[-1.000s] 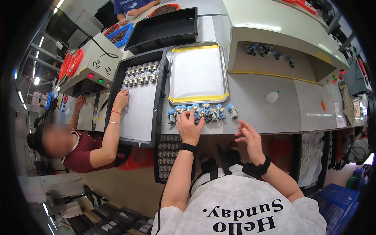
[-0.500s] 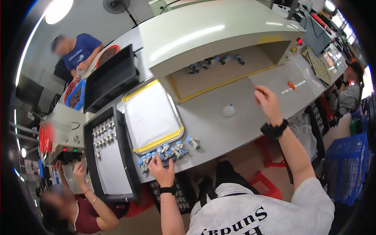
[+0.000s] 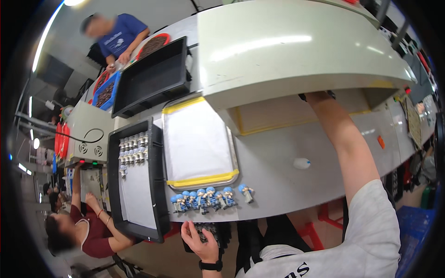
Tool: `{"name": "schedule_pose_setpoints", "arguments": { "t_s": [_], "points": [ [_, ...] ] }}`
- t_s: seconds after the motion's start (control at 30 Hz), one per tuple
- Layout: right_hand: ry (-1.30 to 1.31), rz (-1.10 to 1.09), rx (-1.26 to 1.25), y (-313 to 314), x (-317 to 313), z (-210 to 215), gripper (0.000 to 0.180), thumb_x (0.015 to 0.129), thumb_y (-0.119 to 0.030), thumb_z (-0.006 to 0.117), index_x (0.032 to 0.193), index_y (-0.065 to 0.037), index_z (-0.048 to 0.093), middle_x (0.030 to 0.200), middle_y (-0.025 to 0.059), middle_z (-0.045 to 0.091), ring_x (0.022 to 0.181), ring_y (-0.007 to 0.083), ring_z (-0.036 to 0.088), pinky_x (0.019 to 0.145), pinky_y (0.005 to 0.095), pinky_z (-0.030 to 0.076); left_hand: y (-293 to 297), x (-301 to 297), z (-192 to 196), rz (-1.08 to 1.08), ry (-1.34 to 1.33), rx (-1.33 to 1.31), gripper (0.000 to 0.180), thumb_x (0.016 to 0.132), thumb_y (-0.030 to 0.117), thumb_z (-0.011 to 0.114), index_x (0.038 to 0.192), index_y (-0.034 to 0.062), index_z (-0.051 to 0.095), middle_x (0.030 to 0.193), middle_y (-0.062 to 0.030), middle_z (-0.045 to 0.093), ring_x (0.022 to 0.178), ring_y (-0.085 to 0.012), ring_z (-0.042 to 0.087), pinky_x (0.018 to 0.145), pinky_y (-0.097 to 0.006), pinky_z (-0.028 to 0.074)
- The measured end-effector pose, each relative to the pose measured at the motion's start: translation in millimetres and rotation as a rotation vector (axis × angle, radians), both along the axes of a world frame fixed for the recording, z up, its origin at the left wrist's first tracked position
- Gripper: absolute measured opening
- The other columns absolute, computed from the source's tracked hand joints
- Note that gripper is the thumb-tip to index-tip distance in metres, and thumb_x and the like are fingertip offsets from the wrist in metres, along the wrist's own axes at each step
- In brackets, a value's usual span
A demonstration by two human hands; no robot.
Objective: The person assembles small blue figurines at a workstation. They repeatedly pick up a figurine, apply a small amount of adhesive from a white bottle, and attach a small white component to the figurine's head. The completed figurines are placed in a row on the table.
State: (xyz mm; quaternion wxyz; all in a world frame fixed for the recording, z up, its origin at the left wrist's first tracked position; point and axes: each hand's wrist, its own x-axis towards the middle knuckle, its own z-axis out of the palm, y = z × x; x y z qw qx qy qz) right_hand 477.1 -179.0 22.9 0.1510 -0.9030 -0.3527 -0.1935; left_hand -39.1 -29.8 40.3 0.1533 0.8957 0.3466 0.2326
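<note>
Down at the near edge of the grey workbench, in the head view, a row of small blue-haired figurines stands upright, one more figurine set a little apart to their right. The left hand sits below the bench edge, fingers loosely spread, on a dark tray of small parts held low in front of the body; it grips nothing that I can make out. The right arm stretches far forward, and its hand is hidden under the pale overhanging shelf, so I cannot tell whether it is clenched or released.

By my reading, the work is partly done: one row is lined up, while the yellow-edged metal tray behind it lies bare.

To the left, a black tray holds a cluster of grey unpainted figures at its far end. A seated person in a dark red top works beside it. Farther back sits an empty black bin, and a person in a blue shirt stands at red and blue trays. A small white oval object rests on the bench near the right arm. The shelf overhang blocks the view of the reach.
</note>
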Motion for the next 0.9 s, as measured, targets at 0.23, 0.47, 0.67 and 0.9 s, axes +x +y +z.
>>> {"name": "schedule_pose_setpoints", "arguments": {
  "t_s": [0.23,0.47,0.67,0.9],
  "points": [
    [0.209,-0.153,-0.199,-12,39,-31,0.037,0.083,-0.017,0.061,0.116,-0.002,0.054,0.11,0.0148,0.06,0.099,0.0266,0.057,0.085,0.0363,0.046,-1,-6,14,0.063,0.01,-0.022,0.043,0.076,-0.008,0.054,0.119,-0.0035,0.053,0.121,-0.0204,0.046,0.105,-0.0344,0.051,0.088,-0.039,0.043],
    [0.429,-0.171,0.258,-82,13,-22,0.04,0.081,-0.014,0.065,0.118,-0.002,0.053,0.108,0.0132,0.06,0.096,0.0219,0.058,0.082,0.0334,0.047,-1,40,28,-0.241,-0.21,-0.019,0.041,0.071,-0.012,0.055,0.111,-0.0039,0.058,0.11,-0.0191,0.053,0.094,-0.032,0.054,0.077,-0.038,0.046],
    [0.86,-0.061,0.846,-135,-186,65,0.061,0.078,-0.006,0.07,0.133,-0.002,0.043,0.105,0.0079,0.06,0.092,0.0125,0.057,0.076,0.027,0.05,-26,78,45,-0.651,-0.372,-0.28,0.034,0.072,-0.01,0.061,0.106,-0.0044,0.06,0.096,-0.0161,0.061,0.086,-0.0288,0.06,0.076,-0.034,0.049],
    [1.257,0.051,1.119,-73,-367,89,0.061,0.078,-0.003,0.071,0.132,-0.003,0.044,0.106,0.0045,0.057,0.097,0.0115,0.054,0.086,0.0262,0.046,-48,79,61,-0.93,-0.294,-0.852,0.032,0.08,-0.003,0.064,0.111,-0.0062,0.058,0.099,-0.0164,0.062,0.088,-0.022,0.062,0.072,-0.028,0.051]
  ]
}}
